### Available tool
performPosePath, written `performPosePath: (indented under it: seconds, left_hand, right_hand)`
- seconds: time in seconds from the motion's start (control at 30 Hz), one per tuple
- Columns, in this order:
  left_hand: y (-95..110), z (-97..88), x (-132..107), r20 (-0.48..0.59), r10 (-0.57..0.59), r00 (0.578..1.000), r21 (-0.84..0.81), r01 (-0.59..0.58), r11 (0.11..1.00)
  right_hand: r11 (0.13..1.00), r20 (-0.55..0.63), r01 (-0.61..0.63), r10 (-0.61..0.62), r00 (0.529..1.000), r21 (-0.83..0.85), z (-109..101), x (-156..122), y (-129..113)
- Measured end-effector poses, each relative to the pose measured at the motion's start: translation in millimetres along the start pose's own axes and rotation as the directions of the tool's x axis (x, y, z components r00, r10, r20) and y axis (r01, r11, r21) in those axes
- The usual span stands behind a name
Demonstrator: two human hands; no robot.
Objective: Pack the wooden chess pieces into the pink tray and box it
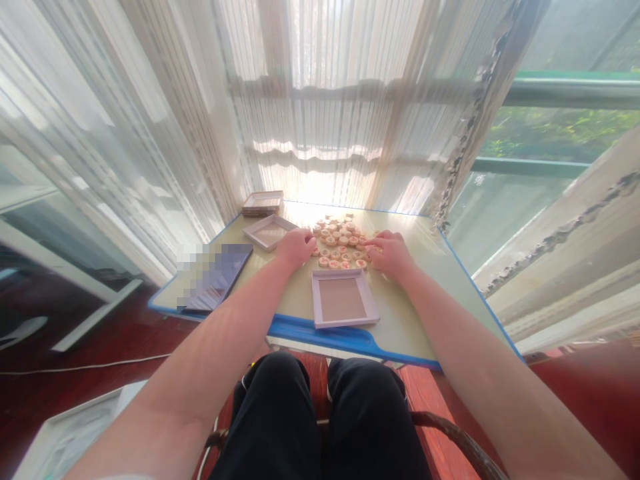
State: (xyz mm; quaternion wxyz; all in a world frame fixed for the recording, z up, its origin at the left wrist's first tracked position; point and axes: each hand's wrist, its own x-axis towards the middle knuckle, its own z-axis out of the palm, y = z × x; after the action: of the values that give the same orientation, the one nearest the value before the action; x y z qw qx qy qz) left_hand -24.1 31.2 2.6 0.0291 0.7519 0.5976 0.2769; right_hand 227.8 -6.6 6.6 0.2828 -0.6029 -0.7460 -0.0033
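Note:
Round wooden Chinese chess pieces (343, 237) with red and dark characters lie in a loose heap on the table, some stacked on others. A row of pieces (345, 265) lies face up at the heap's near side. My left hand (296, 247) is at the heap's left edge, fingers curled against the pieces. On the right edge, my right hand (391, 255) has its fingers bent together among the pieces. What either hand's fingertips hold is hidden. A shallow square box tray (370, 303) stands just in front of the heap, between my forearms.
Another shallow tray (255, 235) lies tilted behind my left hand, near stacked trays (263, 204) at the back left. A dark flat tablet-like thing (233, 273), partly blurred out, is at the left. The table (440, 293) has a blue rim; curtains (330, 133) hang behind.

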Motion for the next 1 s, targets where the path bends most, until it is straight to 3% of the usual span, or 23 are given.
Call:
performPosePath:
  seconds: [0.13, 0.53, 1.0]
  left_hand:
    - [1.5, 1.6, 1.4, 0.006, -0.012, 1.0, 0.013, 0.012, 1.0]
    - [1.4, -0.8, 1.3, 0.071, 0.006, 0.997, -0.015, -0.005, 1.0]
    - [13.5, -10.7, 2.8, 0.175, -0.026, 0.984, -0.01, 0.028, 1.0]
  right_hand:
    - [0.998, 0.092, 0.006, 0.0, 0.996, -0.058, 0.8, -0.3, -0.9]
    - [0.997, 0.052, 0.013, -0.009, 0.999, -0.078, 1.8, 2.7, -2.3]
    - [0.995, 0.051, -0.087, 0.09, 0.995, -0.052, -0.5, 0.4, -5.5]
